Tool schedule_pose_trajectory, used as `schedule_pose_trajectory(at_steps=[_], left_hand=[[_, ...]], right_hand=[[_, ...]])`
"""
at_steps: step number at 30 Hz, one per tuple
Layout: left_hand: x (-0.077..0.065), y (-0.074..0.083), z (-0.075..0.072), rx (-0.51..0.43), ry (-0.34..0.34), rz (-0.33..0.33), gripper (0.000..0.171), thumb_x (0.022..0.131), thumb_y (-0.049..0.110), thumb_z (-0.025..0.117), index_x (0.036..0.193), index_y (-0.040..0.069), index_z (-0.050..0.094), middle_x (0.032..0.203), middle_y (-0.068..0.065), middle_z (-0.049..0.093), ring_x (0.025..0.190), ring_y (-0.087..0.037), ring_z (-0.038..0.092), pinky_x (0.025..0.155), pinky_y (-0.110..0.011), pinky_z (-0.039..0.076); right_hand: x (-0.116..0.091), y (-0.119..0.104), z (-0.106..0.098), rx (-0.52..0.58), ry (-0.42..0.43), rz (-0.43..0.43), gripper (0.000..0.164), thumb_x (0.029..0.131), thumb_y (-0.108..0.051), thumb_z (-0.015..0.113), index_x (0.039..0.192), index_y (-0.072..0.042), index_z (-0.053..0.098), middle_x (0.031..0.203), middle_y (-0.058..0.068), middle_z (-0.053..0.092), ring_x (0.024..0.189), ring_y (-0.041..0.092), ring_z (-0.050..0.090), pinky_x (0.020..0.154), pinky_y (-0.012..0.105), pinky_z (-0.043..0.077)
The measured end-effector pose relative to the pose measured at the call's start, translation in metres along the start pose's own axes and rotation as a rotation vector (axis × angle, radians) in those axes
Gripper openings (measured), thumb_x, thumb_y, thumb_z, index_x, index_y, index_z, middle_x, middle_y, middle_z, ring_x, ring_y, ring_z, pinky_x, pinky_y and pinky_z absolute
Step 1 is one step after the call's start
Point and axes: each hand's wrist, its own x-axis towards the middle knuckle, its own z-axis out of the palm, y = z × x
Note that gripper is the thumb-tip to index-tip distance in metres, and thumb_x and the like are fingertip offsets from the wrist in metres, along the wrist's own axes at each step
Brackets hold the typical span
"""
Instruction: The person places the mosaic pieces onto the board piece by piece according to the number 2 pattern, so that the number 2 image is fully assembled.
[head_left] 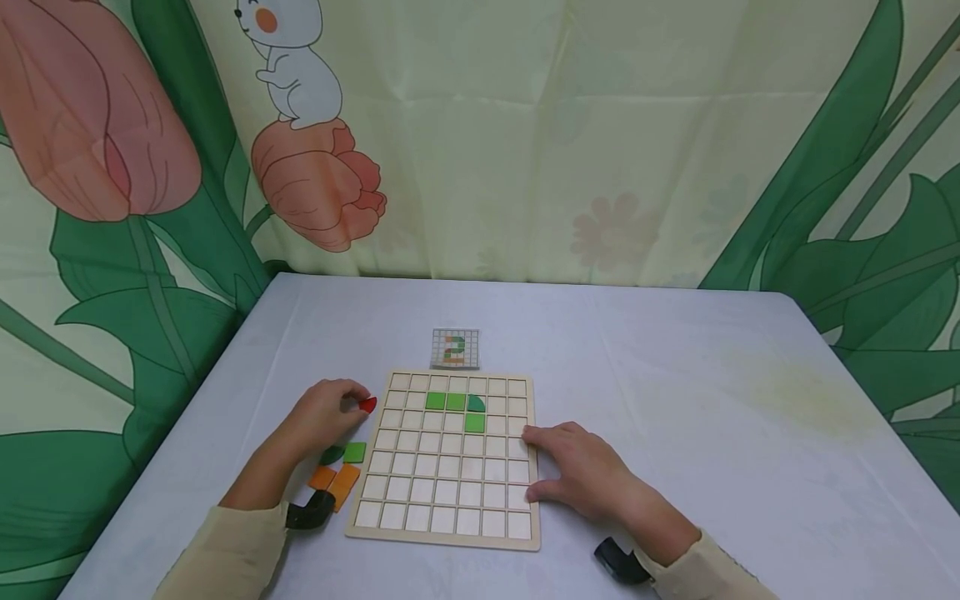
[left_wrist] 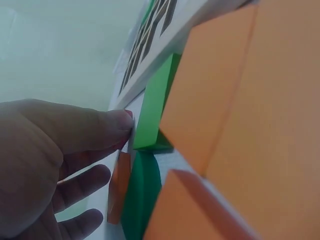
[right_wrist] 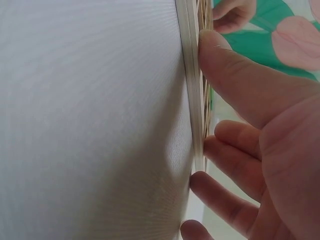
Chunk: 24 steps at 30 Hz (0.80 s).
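Note:
My left hand [head_left: 318, 417] pinches a small red piece [head_left: 367, 404] between thumb and fingers, just off the left side of a wooden grid board [head_left: 442, 543]. In the left wrist view the thumb and fingers mostly cover this piece. On the board lie several light green squares [head_left: 455, 402] and a dark green rounded piece [head_left: 476, 404]. My right hand [head_left: 581, 467] touches the board's right edge with its thumb and fingertips, the fingers relaxed. Below my left hand are a loose green square [head_left: 355, 452], a dark green piece [head_left: 332, 456] and orange pieces [head_left: 345, 482].
A small pattern card [head_left: 455, 348] with a gridded, coloured figure lies just beyond the board's far edge. All this rests on a white-covered table [head_left: 675, 375]. Behind it hangs a printed curtain [head_left: 480, 150] with flowers and leaves. Black wrist devices [head_left: 621, 561] sit at both cuffs.

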Motion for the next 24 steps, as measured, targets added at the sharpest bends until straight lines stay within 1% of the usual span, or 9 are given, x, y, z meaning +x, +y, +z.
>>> schedule_pose_trajectory(at_steps=[7,13,16,18,24], left_hand=[[-0.002,0.000,0.000,0.020,0.013,-0.008,0.027,0.091,0.012,0.074,0.116,0.002,0.071,0.116,-0.015,0.067,0.110,-0.034,0.056,0.096,-0.053,0.049],[-0.003,0.004,-0.001,0.001,0.031,0.003,0.027,0.091,0.014,0.073,0.116,0.003,0.072,0.119,-0.016,0.066,0.114,-0.036,0.055,0.097,-0.055,0.047],[-0.004,0.008,-0.001,-0.012,0.024,0.007,0.027,0.091,0.014,0.073,0.116,0.004,0.072,0.121,-0.016,0.064,0.115,-0.036,0.054,0.098,-0.056,0.047],[-0.005,0.013,-0.001,-0.020,0.008,0.003,0.027,0.091,0.015,0.073,0.116,0.005,0.072,0.123,-0.016,0.063,0.116,-0.036,0.053,0.098,-0.056,0.047],[-0.010,0.028,-0.001,-0.037,-0.028,0.028,0.025,0.091,0.019,0.075,0.114,0.007,0.074,0.122,-0.014,0.064,0.120,-0.036,0.051,0.099,-0.056,0.046]], right_hand=[[-0.001,-0.001,-0.001,0.010,-0.003,-0.002,0.069,0.078,-0.035,0.085,0.137,-0.009,0.059,0.133,0.008,0.062,0.121,0.030,0.054,0.096,0.050,0.046],[-0.001,-0.002,-0.002,0.014,-0.012,0.005,0.070,0.079,-0.035,0.085,0.137,-0.009,0.058,0.133,0.008,0.062,0.121,0.030,0.054,0.096,0.051,0.046],[-0.001,-0.002,-0.002,0.012,-0.013,0.010,0.070,0.078,-0.035,0.085,0.138,-0.009,0.059,0.133,0.008,0.062,0.121,0.031,0.053,0.096,0.051,0.046],[-0.001,-0.002,-0.002,0.011,-0.013,0.012,0.070,0.078,-0.036,0.085,0.138,-0.009,0.059,0.133,0.008,0.062,0.121,0.030,0.053,0.096,0.051,0.046],[0.000,-0.003,-0.001,0.014,-0.017,0.027,0.070,0.078,-0.036,0.086,0.138,-0.010,0.059,0.135,0.007,0.061,0.122,0.029,0.053,0.097,0.050,0.046]])
